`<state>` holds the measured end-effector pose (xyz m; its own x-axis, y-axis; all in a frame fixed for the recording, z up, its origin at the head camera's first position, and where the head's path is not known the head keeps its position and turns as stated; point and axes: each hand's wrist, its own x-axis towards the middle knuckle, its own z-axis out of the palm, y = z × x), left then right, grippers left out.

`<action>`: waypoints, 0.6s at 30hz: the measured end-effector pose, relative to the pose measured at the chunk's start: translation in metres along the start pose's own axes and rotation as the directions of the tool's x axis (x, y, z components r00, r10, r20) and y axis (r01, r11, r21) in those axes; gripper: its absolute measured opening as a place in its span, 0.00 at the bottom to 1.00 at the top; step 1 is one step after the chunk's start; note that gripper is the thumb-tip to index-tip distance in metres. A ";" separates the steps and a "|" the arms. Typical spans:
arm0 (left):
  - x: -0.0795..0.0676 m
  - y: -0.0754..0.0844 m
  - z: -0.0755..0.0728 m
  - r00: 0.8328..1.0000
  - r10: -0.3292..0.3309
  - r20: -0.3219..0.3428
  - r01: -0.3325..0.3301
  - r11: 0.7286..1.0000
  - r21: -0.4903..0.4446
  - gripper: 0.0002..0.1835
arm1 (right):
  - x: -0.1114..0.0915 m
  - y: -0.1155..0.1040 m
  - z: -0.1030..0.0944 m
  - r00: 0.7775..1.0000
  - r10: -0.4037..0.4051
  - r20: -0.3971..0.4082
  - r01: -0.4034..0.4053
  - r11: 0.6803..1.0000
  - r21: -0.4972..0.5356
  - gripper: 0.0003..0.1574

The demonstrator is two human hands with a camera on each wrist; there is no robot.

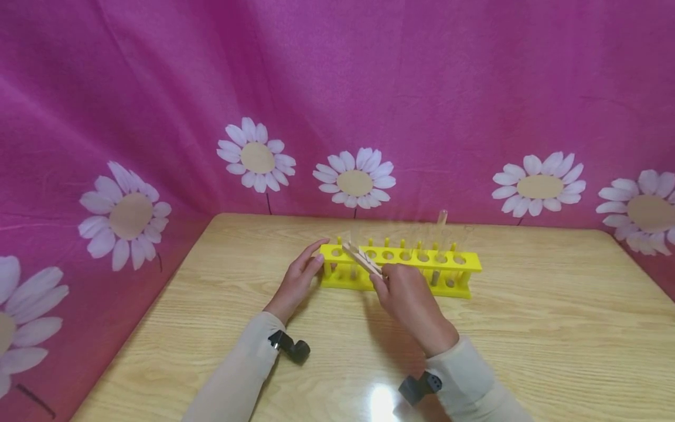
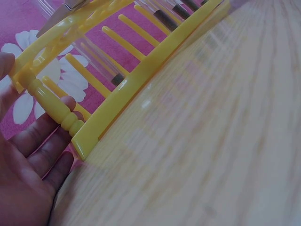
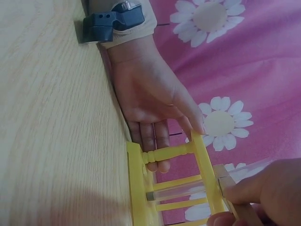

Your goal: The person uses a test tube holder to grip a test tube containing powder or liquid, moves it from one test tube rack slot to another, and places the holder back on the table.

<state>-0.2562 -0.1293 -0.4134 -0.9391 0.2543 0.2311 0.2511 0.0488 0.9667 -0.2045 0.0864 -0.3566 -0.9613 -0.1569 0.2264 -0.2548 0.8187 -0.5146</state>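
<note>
A yellow test tube rack stands on the table, its top board pierced by a row of holes. At its left end my left hand holds on, thumb at the top board and fingers around the turned end post. My right hand grips a wooden test tube holder over the rack. The holder's tip meets a clear test tube standing through a hole near the left end, with dark matter at its bottom. How firmly the holder clasps the tube cannot be told.
Several other test tubes stand in the right half of the rack, some with dark contents. Yellow pegs rise along the rack's back. Behind the wooden table hangs a pink cloth with daisies.
</note>
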 end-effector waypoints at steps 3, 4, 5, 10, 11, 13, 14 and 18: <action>0.000 0.000 0.000 1.000 0.009 -0.002 -0.009 1.000 0.005 0.22 | 0.000 0.000 0.000 1.000 0.008 -0.001 -0.008 1.000 0.003 0.13; 0.000 0.000 0.000 1.000 0.010 -0.003 -0.010 1.000 0.008 0.22 | -0.001 0.000 0.000 1.000 0.010 -0.001 -0.010 1.000 0.003 0.13; 0.000 0.000 0.001 1.000 0.010 -0.004 -0.010 1.000 0.009 0.22 | -0.001 0.000 0.001 1.000 0.011 -0.001 -0.011 1.000 0.003 0.13; 0.000 0.000 0.000 1.000 -0.004 -0.004 0.005 1.000 0.023 0.22 | 0.000 0.000 0.002 1.000 0.023 0.007 -0.023 1.000 -0.002 0.14; 0.000 0.000 0.000 1.000 -0.007 -0.004 0.007 1.000 0.024 0.22 | -0.001 0.000 0.002 1.000 0.027 0.009 -0.027 1.000 -0.004 0.14; 0.000 0.001 0.000 1.000 -0.014 -0.005 0.014 0.999 0.030 0.22 | -0.001 0.000 0.003 1.000 0.025 0.006 -0.024 1.000 -0.011 0.14; 0.000 0.001 0.000 1.000 -0.016 -0.008 0.016 0.999 0.036 0.22 | 0.000 0.000 0.003 1.000 0.023 0.003 -0.023 1.000 -0.013 0.14; 0.000 0.000 0.000 1.000 -0.012 -0.017 0.013 0.998 0.055 0.22 | 0.000 0.000 0.003 1.000 0.011 -0.011 -0.011 1.000 -0.018 0.15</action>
<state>-0.2565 -0.1290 -0.4129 -0.9460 0.2371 0.2212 0.2513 0.1049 0.9622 -0.2046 0.0848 -0.3594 -0.9628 -0.1416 0.2301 -0.2421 0.8303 -0.5019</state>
